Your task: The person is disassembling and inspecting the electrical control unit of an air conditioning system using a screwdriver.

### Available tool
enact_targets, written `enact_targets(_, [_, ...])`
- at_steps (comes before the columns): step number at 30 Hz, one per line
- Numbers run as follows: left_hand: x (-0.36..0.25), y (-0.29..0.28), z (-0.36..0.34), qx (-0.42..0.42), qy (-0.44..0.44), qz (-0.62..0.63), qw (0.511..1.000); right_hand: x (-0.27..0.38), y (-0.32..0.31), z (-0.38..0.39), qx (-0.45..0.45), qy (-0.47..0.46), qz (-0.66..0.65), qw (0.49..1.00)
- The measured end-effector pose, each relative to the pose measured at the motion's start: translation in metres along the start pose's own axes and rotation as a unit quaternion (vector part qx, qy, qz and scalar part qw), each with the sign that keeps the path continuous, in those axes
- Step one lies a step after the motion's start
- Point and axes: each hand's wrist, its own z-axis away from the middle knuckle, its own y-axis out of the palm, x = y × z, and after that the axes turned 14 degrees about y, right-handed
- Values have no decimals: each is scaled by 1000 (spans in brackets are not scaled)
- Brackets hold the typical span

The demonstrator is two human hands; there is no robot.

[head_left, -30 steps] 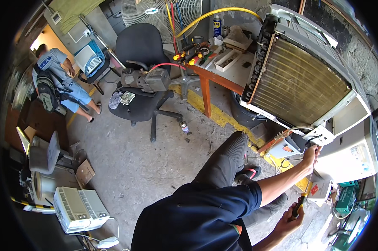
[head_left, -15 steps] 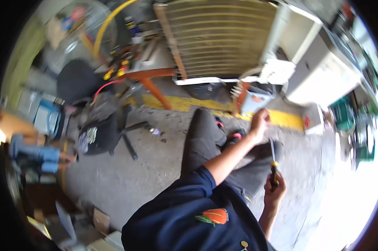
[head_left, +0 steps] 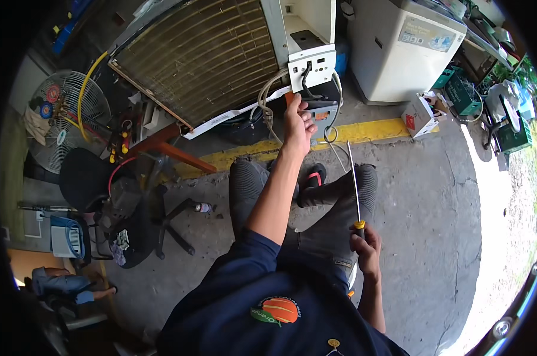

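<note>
Your right hand [head_left: 366, 249] grips screwdriver [head_left: 354, 187], shaft pointing away from you. Your left hand [head_left: 298, 127] half-curled, near white panel [head_left: 320, 72].

The grey concrete floor [head_left: 423, 207], cracked on the right and crossed by a worn yellow band [head_left: 369, 132], carries a white washing machine [head_left: 393, 59] at the far right, an open white carton [head_left: 420, 118] nearer, and, left of centre, a small can [head_left: 203, 207] beside a black swivel chair [head_left: 141, 237]. Crumpled cloth [head_left: 117, 256] lies on its seat. Farther left, an orange-brown table [head_left: 161, 137] bears red-and-yellow-handled tools [head_left: 125, 135].
</note>
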Motion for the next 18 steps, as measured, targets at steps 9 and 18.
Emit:
enact_targets(9, [-61,89,-7,-61,-48,-98,992,-41,-8,-81,-102,-91,199,970])
enact_targets(18, [-43,103,-16,-94,50,-151,983,-41,-11,-79,-145,-140,150,968])
